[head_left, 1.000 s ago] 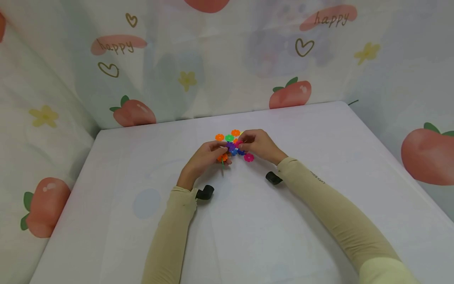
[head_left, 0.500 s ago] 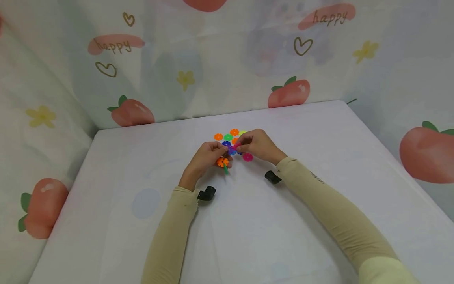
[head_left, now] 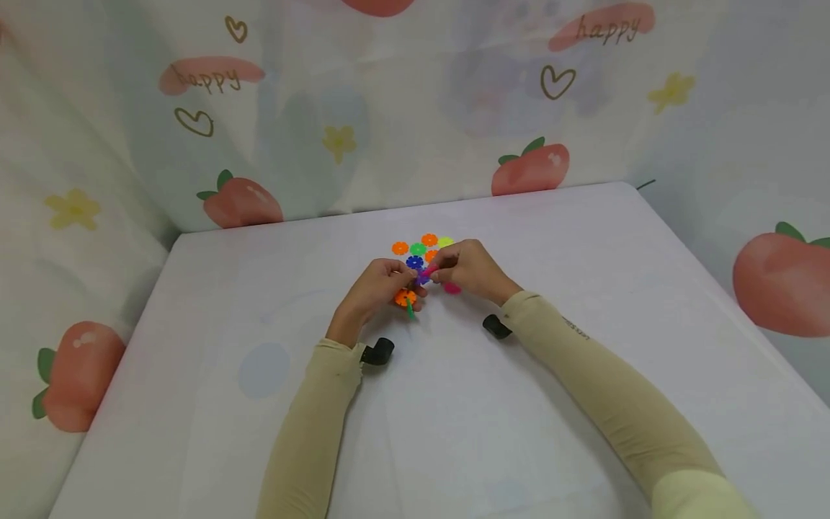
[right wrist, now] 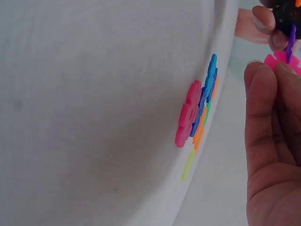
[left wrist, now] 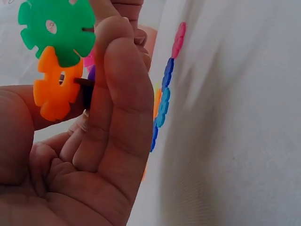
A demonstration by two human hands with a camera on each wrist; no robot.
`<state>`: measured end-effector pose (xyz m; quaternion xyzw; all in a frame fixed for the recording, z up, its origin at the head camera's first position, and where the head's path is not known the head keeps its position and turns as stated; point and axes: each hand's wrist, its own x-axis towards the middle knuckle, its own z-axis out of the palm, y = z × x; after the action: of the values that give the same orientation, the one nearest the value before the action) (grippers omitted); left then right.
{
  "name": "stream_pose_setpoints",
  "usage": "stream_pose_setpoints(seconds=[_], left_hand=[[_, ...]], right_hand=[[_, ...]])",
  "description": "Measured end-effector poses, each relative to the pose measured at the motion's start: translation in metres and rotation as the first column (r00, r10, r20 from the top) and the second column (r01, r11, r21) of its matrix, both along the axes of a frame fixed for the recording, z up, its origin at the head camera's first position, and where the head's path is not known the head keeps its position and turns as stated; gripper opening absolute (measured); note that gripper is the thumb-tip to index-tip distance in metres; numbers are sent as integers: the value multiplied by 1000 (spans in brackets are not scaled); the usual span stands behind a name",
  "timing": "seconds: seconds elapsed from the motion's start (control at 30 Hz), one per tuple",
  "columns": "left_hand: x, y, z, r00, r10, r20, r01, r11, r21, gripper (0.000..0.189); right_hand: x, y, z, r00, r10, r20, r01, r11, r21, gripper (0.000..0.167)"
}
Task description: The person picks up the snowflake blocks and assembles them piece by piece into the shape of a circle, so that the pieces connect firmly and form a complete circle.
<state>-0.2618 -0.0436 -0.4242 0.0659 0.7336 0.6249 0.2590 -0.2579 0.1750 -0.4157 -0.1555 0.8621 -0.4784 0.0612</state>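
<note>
A pale patterned cloth (head_left: 415,108) rises behind and along both sides of a white table (head_left: 486,432); it bears red fruits (head_left: 532,171) with green leaves (head_left: 534,146), yellow flowers (head_left: 339,143), and outlined hearts (head_left: 558,81) near pink patches (head_left: 603,25) lettered "happy"; the table shows a faint bluish circle (head_left: 264,370).

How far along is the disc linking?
Done: green disc, orange disc, dark disc and purple disc look linked in the left hand's grip.
In hand: the right hand pinches a pink disc at the purple one's edge; can't tell if seated.
Remaining: loose discs on the table, if all are wanted.
</note>
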Motion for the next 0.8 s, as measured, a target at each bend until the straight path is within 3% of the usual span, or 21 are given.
stream_pose_setpoints(seconds=[0.1, 0.33, 0.5, 0.8], left_hand=[[0, -3, 1, 1000, 5, -6, -5, 1000, 19, 23], [-5, -14, 1, 1000, 17, -18, -17, 999, 30, 26], [-8, -20, 0, 998, 47, -50, -48, 999, -7, 27], [-6, -19, 1, 997, 39, -73, -45, 996, -82, 23]], right_hand=[[-2, -2, -1, 1000, 23, -15, -23, 1000, 4, 4], [-13, -1, 6, 998, 52, 35, -53, 998, 29, 17], [-28, 0, 11, 1000, -11, 10, 11, 999, 40, 24], [-53, 2, 12, 995, -98, -5, 97, 977, 190, 27]])
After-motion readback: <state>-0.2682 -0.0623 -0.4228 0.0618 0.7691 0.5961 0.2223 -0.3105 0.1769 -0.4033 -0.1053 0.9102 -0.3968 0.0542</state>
